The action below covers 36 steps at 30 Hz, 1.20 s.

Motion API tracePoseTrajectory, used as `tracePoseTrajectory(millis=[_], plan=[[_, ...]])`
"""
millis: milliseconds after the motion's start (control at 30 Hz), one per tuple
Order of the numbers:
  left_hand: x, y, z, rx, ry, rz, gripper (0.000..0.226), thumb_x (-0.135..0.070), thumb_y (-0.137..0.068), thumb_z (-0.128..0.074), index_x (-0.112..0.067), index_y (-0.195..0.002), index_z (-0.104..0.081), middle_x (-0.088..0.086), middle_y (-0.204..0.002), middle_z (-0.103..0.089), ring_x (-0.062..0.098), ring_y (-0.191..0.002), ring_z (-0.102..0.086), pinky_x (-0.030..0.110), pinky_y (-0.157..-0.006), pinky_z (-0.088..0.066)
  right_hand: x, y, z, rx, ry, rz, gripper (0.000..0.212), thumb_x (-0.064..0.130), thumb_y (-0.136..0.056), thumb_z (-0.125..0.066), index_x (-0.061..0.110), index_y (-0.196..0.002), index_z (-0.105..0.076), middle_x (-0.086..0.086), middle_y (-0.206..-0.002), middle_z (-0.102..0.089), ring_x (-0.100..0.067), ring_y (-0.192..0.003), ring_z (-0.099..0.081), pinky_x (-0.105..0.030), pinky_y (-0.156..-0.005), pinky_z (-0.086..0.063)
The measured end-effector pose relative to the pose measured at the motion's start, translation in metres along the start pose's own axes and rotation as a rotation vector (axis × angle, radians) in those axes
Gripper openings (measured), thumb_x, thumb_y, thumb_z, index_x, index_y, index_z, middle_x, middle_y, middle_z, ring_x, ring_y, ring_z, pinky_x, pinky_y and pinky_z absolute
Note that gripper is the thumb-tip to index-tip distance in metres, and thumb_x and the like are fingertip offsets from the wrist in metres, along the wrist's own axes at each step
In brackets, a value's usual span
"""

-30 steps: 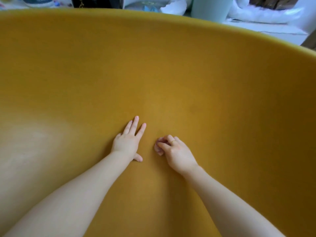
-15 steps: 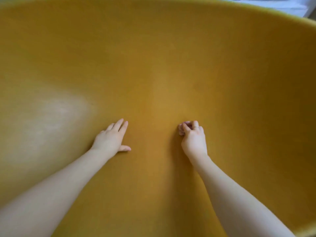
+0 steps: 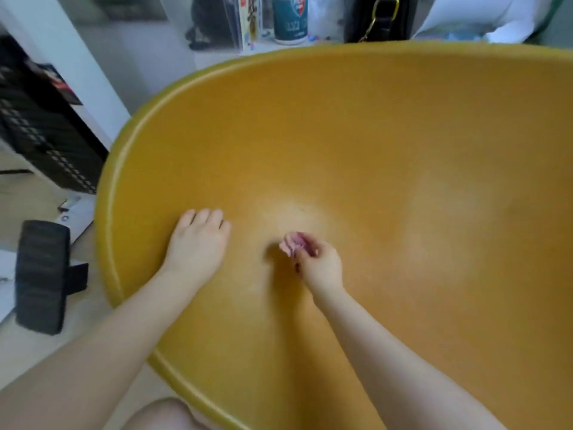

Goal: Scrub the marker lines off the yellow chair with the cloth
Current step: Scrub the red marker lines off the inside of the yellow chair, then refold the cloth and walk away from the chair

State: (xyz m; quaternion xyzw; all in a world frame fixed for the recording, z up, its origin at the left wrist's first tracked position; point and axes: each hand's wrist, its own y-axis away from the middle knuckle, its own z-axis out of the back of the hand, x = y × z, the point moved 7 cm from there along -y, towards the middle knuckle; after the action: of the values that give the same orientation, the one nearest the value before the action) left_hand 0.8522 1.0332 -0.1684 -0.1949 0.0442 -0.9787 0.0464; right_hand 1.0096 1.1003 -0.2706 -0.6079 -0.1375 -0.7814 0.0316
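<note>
The yellow chair (image 3: 372,144) fills most of the view, its curved seat shell facing me. My left hand (image 3: 198,243) lies flat on the seat near the left rim, palm down, fingers together, holding nothing. My right hand (image 3: 319,263) is closed around a small pinkish cloth (image 3: 293,242), whose crumpled end sticks out past the fingertips and presses on the seat. A faint short dark mark (image 3: 305,210) shows on a pale shiny patch just above the cloth.
A black padded armrest (image 3: 42,276) stands left of the chair. A dark cabinet (image 3: 40,128) is at far left. Behind the rim sit a white-and-teal cup (image 3: 290,18), a black bag (image 3: 376,17) and white bedding (image 3: 483,13).
The camera pulled back and swung left, so the chair's rim and the room came into view. My right hand shifted a little on the seat with the cloth; my left hand stays flat.
</note>
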Motion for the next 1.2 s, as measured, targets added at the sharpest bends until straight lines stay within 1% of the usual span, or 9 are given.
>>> tracePoseTrajectory(millis=[100,267,433,533,667,733,833,1067,1200], plan=[[0.041,0.007,0.007,-0.038,0.025,0.072,0.036,-0.011,-0.073,-0.034,0.0,-0.076,-0.069,0.022,-0.09,-0.066,0.037,-0.094,-0.064,0.043,-0.086,-0.036,0.039,-0.046,-0.02,-0.029,-0.331,-0.163,0.019,-0.002,-0.091,-0.049,0.008,-0.106,-0.058,-0.004,-0.078,-0.061,-0.007,-0.041,-0.05,-0.019,-0.04,-0.041],[0.081,0.001,0.034,-0.056,0.044,0.143,0.053,-0.007,-0.084,-0.023,-0.003,-0.127,-0.055,0.021,-0.147,-0.033,0.036,-0.133,-0.037,0.04,-0.109,-0.018,0.125,-0.098,-0.072,0.028,-0.715,-0.24,0.022,-0.009,-0.09,-0.049,0.003,-0.108,-0.051,-0.011,-0.064,-0.053,-0.014,-0.035,-0.053,-0.022,-0.034,-0.045],[0.097,0.007,0.049,-0.098,0.25,0.073,0.028,-0.003,-0.077,-0.049,-0.002,-0.092,-0.073,0.014,-0.123,-0.062,0.028,-0.11,-0.062,0.037,-0.096,-0.045,0.143,-0.049,-0.124,-0.108,-0.066,0.037,0.022,0.0,-0.085,-0.057,0.007,-0.104,-0.066,-0.015,-0.097,-0.057,-0.018,-0.074,-0.062,-0.028,-0.069,-0.054],[0.108,0.016,0.065,0.055,0.487,0.107,0.021,-0.009,-0.069,-0.063,-0.008,-0.089,-0.073,0.011,-0.125,-0.061,0.029,-0.11,-0.061,0.038,-0.079,-0.054,0.132,0.004,-0.137,0.229,0.035,-0.081,0.028,-0.008,-0.084,-0.055,0.004,-0.107,-0.066,-0.001,-0.08,-0.056,-0.009,-0.064,-0.057,-0.014,-0.06,-0.05],[0.116,0.034,0.063,0.469,0.805,0.301,0.04,-0.017,-0.094,-0.044,-0.018,-0.134,-0.046,-0.001,-0.152,-0.025,0.021,-0.131,-0.038,0.035,-0.102,-0.039,0.143,0.056,-0.123,0.724,0.253,-0.286,0.034,-0.017,-0.075,-0.049,0.012,-0.089,-0.06,-0.002,-0.058,-0.057,-0.009,-0.033,-0.045,-0.021,-0.035,-0.037],[0.115,0.04,0.069,0.543,1.141,0.556,0.04,-0.016,-0.096,-0.045,-0.014,-0.136,-0.046,0.003,-0.144,-0.04,0.019,-0.121,-0.048,0.03,-0.101,-0.039,0.171,0.065,-0.097,0.625,0.159,-0.315,0.033,-0.02,-0.076,-0.05,0.01,-0.091,-0.053,-0.005,-0.068,-0.056,-0.012,-0.034,-0.043,-0.024,-0.036,-0.034],[0.089,0.049,0.098,0.623,1.623,0.828,0.036,-0.004,-0.098,-0.039,-0.008,-0.133,-0.047,0.008,-0.109,-0.057,0.014,-0.079,-0.057,0.008,-0.065,-0.046,0.217,0.082,-0.061,0.659,0.074,-0.297,0.035,-0.02,-0.077,-0.053,0.007,-0.099,-0.049,-0.005,-0.072,-0.056,-0.014,-0.033,-0.048,-0.024,-0.037,-0.038],[0.026,0.076,0.206,0.617,2.008,0.891,0.015,-0.013,-0.096,-0.046,-0.019,-0.09,-0.058,0.0,-0.072,-0.059,0.011,-0.066,-0.056,0.019,-0.065,-0.045,0.287,0.119,0.044,0.705,0.13,-0.259,0.037,-0.014,-0.08,-0.057,0.019,-0.097,-0.054,-0.003,-0.084,-0.058,-0.018,-0.049,-0.049,-0.02,-0.035,-0.036],[0.008,0.106,0.258,0.475,1.962,0.854,0.007,-0.007,-0.092,-0.054,-0.012,-0.097,-0.055,-0.004,-0.055,-0.06,0.007,-0.047,-0.054,0.015,-0.051,-0.045,0.306,0.165,0.087,0.743,0.094,-0.268,0.031,-0.014,-0.082,-0.055,0.01,-0.101,-0.051,-0.003,-0.081,-0.06,-0.015,-0.056,-0.053,-0.022,-0.048,-0.043]])
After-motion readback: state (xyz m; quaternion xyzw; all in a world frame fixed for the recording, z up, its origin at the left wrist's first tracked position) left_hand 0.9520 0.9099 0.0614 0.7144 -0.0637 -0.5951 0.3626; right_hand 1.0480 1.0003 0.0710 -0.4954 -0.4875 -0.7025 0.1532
